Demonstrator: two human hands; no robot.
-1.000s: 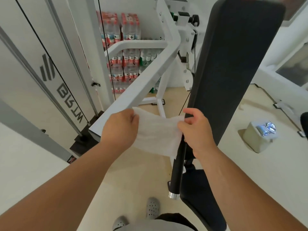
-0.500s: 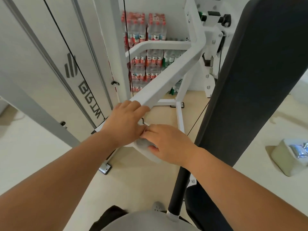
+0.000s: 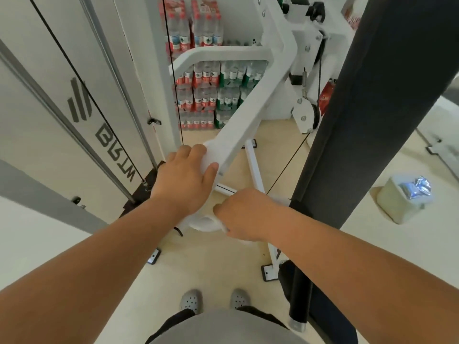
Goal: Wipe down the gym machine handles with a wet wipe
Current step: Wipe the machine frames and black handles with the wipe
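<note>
Our left hand (image 3: 185, 180): fingers curled round thin white wipe (image 3: 207, 223), wrapped over lower end of smooth square-section white bar (image 3: 248, 112). Our right hand (image 3: 248, 214): fingertips pinch wipe's crumpled loose tail just below.

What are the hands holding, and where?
Both hold the wet wipe: the left hand grips it round the end of the white bar, the right hand pinches its lower part.
</note>
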